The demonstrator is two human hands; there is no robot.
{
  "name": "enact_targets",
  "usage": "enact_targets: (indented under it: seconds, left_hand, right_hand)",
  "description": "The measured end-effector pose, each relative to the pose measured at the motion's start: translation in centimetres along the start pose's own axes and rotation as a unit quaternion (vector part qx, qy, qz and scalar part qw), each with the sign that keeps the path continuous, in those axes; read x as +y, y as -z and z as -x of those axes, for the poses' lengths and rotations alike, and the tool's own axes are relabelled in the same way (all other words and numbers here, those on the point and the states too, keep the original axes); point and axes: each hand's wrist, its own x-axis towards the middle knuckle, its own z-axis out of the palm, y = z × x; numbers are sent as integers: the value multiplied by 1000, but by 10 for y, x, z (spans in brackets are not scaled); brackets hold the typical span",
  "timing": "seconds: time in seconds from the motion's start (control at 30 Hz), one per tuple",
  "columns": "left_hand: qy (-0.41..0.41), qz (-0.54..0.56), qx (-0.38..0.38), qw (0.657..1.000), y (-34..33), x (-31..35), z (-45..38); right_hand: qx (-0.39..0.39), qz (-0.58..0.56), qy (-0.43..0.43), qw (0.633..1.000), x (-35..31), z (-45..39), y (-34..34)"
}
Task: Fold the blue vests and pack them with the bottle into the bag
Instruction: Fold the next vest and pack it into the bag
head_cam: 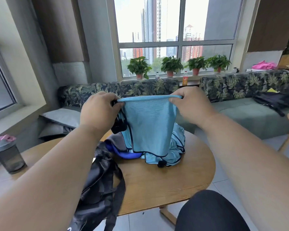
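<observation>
A light blue vest (150,124) with dark trim hangs in the air above the round wooden table (165,185). My left hand (98,110) pinches its top edge at the left and my right hand (190,105) pinches it at the right, stretching that edge flat. Under it, more light blue vest fabric (177,147) lies bunched on the table beside a darker blue and grey piece (117,145). The black bag (100,189) slumps over the table's front left edge. A dark bottle (7,155) with a grey lid and pink loop stands at the far left.
A leaf-patterned sofa (123,90) runs behind the table, with grey cushions (62,119) at its left. Another black bag (275,100) lies on the sofa at right. Potted plants (171,65) line the window sill. My dark-clad knee (210,212) is at the bottom right.
</observation>
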Motion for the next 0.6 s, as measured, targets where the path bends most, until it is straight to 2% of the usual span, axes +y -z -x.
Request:
enact_targets:
  seconds: [0.07, 0.17, 0.3, 0.43, 0.5, 0.6]
  left_hand:
    - [-5, 35, 13, 999, -4, -3, 11]
    - [5, 38, -29, 999, -22, -14, 59]
    - [17, 2, -131, 991, -56, -37, 160]
    - [25, -14, -219, 975, -69, -54, 236]
    - [28, -14, -236, 971, -65, -60, 250]
    - [25, -2, -249, 968, -54, -61, 251]
  right_hand:
    - [13, -24, 10, 1000, 7, 9, -7]
    - [-20, 3, -1, 1000, 43, 38, -34]
    - [-149, 52, -55, 986, 97, 106, -79]
    - [-297, 19, -117, 948, 130, 165, -103]
    - [-329, 13, -138, 934, 133, 178, -103]
    - [-337, 32, -127, 932, 123, 184, -93]
